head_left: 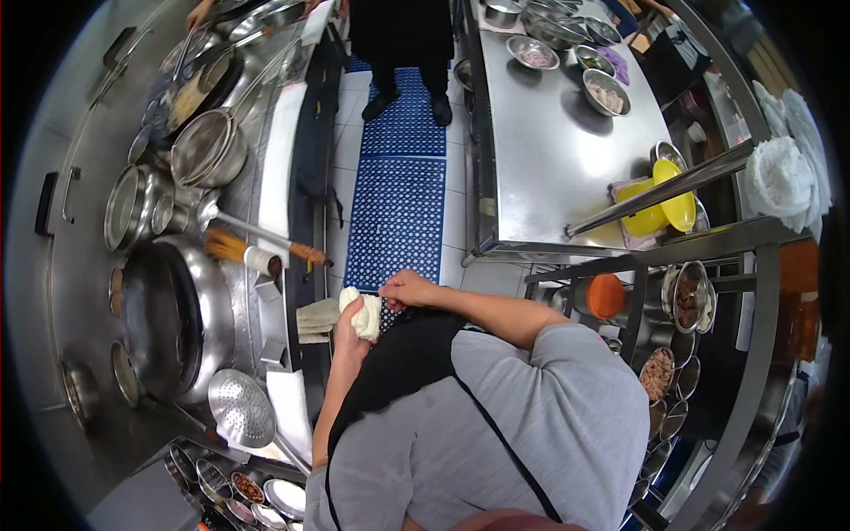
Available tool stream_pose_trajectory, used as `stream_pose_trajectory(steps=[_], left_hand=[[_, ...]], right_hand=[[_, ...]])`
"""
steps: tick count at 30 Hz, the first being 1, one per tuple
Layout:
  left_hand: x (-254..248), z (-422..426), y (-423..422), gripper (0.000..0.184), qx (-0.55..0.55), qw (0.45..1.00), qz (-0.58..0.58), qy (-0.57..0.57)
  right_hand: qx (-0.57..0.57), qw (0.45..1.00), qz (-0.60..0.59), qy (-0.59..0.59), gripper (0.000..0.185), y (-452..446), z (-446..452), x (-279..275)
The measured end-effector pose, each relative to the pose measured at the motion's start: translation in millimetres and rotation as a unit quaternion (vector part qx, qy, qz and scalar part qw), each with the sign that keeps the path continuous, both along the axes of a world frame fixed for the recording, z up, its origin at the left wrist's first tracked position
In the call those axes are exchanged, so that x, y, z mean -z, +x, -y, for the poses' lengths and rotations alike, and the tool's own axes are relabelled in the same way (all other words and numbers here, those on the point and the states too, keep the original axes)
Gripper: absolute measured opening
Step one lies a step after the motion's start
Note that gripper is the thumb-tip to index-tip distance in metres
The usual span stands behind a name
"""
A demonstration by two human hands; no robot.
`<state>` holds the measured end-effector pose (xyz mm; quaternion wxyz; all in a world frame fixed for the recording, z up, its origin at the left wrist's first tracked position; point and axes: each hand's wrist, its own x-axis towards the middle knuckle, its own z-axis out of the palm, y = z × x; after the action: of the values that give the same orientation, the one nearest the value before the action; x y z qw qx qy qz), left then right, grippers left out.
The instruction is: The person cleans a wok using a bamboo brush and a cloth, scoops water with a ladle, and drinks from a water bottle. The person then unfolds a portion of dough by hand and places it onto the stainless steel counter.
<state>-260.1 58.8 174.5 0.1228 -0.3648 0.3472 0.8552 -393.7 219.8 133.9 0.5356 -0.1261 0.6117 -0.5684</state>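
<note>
A bunched, cream-white bundle, which looks like a folded cloth, is in my left hand. The thumb lies over its near side and the fingers wrap behind it, partly hidden. Just to the right, my right hand is closed, with its fingers curled in at the bundle's upper right edge. Whether those fingertips pinch anything is too small to tell. A folded greyish cloth hangs at the counter edge, left of my left hand.
Along the left are a large wok, a bamboo brush, a ladle and a perforated skimmer. A steel table at right holds bowls and yellow containers. A person in black stands ahead on blue matting.
</note>
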Motion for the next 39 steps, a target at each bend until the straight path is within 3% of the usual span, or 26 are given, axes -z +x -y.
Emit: stream_pose_trajectory(steps=[3, 15, 20, 24, 27, 33, 35, 37, 39], left_hand=[[-0.7, -29.0, -29.4, 0.033, -0.025, 0.999, 0.012, -0.024], [-36.3, -78.1, -120.1, 0.030, 0.188, 0.963, -0.073, -0.176], [-37.6, -81.7, -158.2, 0.031, 0.271, 0.946, -0.129, -0.125], [-47.0, -81.6, -179.0, 0.039, 0.364, 0.914, -0.150, -0.101], [-45.2, -75.7, -185.1, 0.044, 0.376, 0.920, -0.106, 0.010], [-35.3, -80.4, -184.5, 0.040, 0.407, 0.906, -0.119, 0.009], [-40.6, -81.9, -184.3, 0.039, 0.421, 0.895, -0.145, -0.029], [-51.4, -81.5, -186.2, 0.046, 0.412, 0.899, -0.142, -0.039], [-50.8, -80.3, -189.9, 0.048, 0.402, 0.902, -0.142, -0.062]], right_hand=[[0.014, 0.999, 0.011, -0.036, 0.026, -13.2, -24.9, -7.0], [0.229, 0.972, -0.041, 0.009, 0.017, -35.7, -89.7, -39.7], [0.324, 0.928, -0.176, 0.043, 0.031, -26.5, -91.4, -50.8], [0.379, 0.879, -0.260, 0.126, 0.036, -15.5, -91.0, -91.7], [0.413, 0.877, -0.203, 0.140, 0.035, -11.5, -84.7, -102.1], [0.561, 0.804, -0.182, 0.068, 0.044, 11.1, -59.4, -74.6], [0.541, 0.805, -0.218, 0.113, 0.050, 15.9, -60.3, -69.4], [0.499, 0.806, -0.261, 0.184, 0.056, 11.2, -57.8, -106.3], [0.477, 0.805, -0.307, 0.172, 0.057, 2.5, -61.0, -113.7]])
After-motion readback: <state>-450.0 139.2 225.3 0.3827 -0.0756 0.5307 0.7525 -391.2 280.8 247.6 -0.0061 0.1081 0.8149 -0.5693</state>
